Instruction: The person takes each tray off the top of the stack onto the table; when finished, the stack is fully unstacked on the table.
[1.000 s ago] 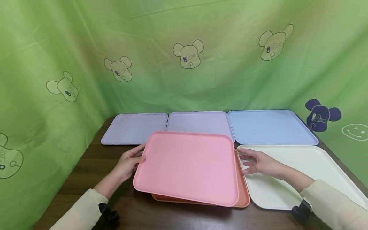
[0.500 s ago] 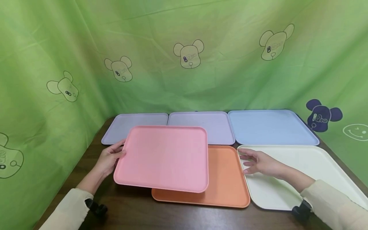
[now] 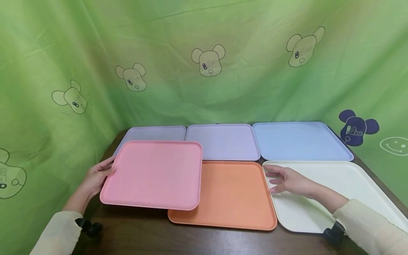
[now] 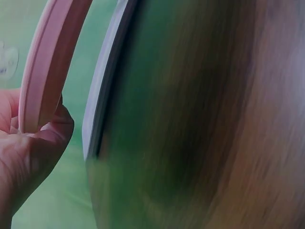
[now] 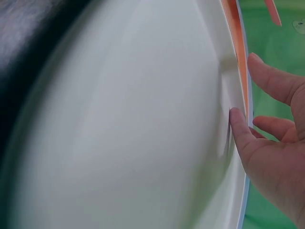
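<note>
My left hand [image 3: 96,177] pinches the left edge of a pink rectangular tray [image 3: 156,173], thumb on its rim. That tray is raised above the table and overlaps the left part of an orange tray [image 3: 237,194]. In the left wrist view its pink rim [image 4: 50,62] sits between the thumb and fingers. My right hand [image 3: 288,181] is over the left rim of a white tray [image 3: 331,194], fingers apart and loosely bent. In the right wrist view one fingertip [image 5: 234,114] touches the inside of the white rim.
Along the back lie a grey-lilac tray [image 3: 159,132], a lilac tray [image 3: 224,141] and a blue tray [image 3: 302,141], side by side. They rest on a dark wooden table [image 3: 143,230]. A green curtain [image 3: 165,88] with bear-head prints hangs behind and at the sides.
My left hand has carried the pink tray to the left, uncovering most of the orange tray and now covering part of the grey-lilac one. The right hand has stayed in place.
</note>
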Available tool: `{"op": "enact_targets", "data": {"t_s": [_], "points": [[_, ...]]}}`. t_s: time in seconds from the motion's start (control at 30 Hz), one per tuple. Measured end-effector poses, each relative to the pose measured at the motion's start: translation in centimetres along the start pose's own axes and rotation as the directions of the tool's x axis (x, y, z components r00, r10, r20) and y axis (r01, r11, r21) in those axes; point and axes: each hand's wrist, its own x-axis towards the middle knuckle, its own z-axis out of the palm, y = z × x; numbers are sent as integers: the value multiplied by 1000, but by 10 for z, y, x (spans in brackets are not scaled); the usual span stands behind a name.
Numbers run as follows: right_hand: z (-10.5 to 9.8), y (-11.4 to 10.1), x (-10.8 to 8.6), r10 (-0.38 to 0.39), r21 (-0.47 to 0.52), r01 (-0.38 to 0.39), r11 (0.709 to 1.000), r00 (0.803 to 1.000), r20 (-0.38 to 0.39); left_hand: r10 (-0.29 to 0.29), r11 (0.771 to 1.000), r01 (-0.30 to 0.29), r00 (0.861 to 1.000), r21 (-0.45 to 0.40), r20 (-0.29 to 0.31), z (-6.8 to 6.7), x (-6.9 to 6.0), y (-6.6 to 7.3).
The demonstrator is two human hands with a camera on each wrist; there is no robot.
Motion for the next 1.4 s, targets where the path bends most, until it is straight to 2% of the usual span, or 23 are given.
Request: {"op": "enact_targets", "data": {"t_s": [0.23, 0.43, 0.63, 1.07, 1.4], "points": [[3, -3, -1, -3, -6, 3, 1000, 1000, -5, -9, 1000, 8, 1000, -9, -7, -29, -4, -4], [5, -3, 1, 11, -29, -11, 1000, 1000, -23, -30, 1000, 29, 1000, -10, -8, -47, -11, -8], [6, -1, 2, 19, -44, -21, 999, 999, -34, -65, 998, 65, 998, 15, -24, -58, -16, -11], [9, -5, 3, 24, -67, -26, 997, 999, -25, -113, 994, 113, 994, 4, 7, -80, -24, -19], [9, -8, 3, 45, -119, -49, 992, 998, -34, -122, 992, 122, 993, 28, 2, -93, -27, -23]]}}
